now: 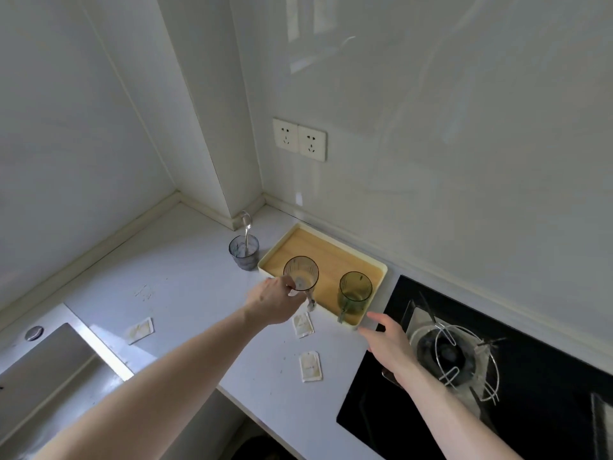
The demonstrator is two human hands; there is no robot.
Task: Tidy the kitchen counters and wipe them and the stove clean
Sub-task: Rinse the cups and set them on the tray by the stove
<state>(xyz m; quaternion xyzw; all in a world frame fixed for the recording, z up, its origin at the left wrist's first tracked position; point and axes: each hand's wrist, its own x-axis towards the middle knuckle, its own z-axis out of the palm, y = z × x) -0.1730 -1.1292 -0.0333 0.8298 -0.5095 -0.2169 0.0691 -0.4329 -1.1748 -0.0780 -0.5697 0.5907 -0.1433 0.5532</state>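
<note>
2 wall sockets (299, 139)

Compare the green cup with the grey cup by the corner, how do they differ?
The green cup stands inside the tray; the grey cup stands on the counter beside it. The green cup is olive-tinted with a handle; the grey cup is smoky, no handle showing. Only the grey cup holds a spoon. Both are upright and translucent.

No text can be read; the 3 tea bags (310, 366) (pale faint marks) stay illegible.
</note>
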